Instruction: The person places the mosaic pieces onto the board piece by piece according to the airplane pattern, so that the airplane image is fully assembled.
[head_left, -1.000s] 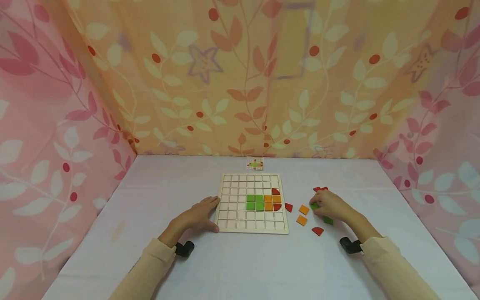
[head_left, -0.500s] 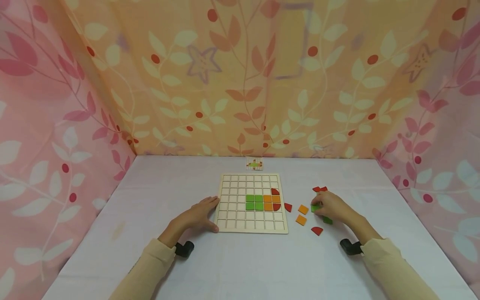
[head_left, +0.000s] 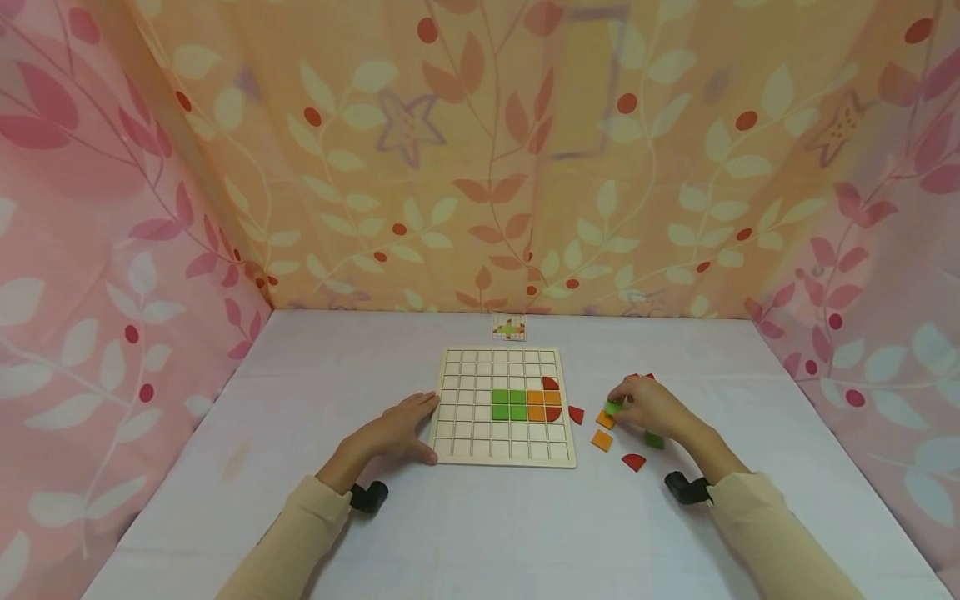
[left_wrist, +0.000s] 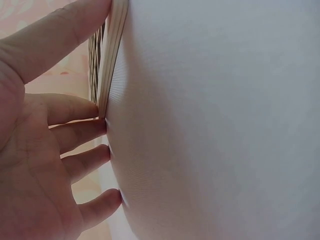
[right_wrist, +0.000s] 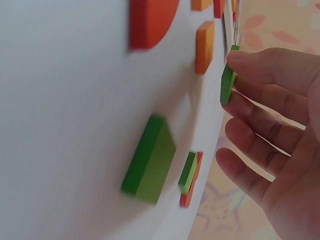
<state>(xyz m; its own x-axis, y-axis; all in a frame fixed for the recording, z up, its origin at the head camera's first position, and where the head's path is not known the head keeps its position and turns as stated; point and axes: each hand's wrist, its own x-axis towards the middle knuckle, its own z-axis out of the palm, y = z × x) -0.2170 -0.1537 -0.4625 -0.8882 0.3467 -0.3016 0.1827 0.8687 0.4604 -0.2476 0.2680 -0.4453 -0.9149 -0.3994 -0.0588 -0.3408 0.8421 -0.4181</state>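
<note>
A green square tile [right_wrist: 227, 86] is pinched in the right hand [head_left: 654, 410]; the orange square tile [head_left: 604, 421] beside it could be nudged by a low carry; leftward, the grid board [head_left: 466, 427] is touched along one edge by the outspread left hand [head_left: 396, 430]; open bench [head_left: 517, 533] is left on both hands' near side

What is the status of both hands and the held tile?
Right hand pinches green tile. Left hand touches wooden grid board, left side. Red quarter-circle tile between green tile and board.

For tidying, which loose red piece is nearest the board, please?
The red quarter-circle just beside the grid board; other loose red pieces lie farther right.
</note>
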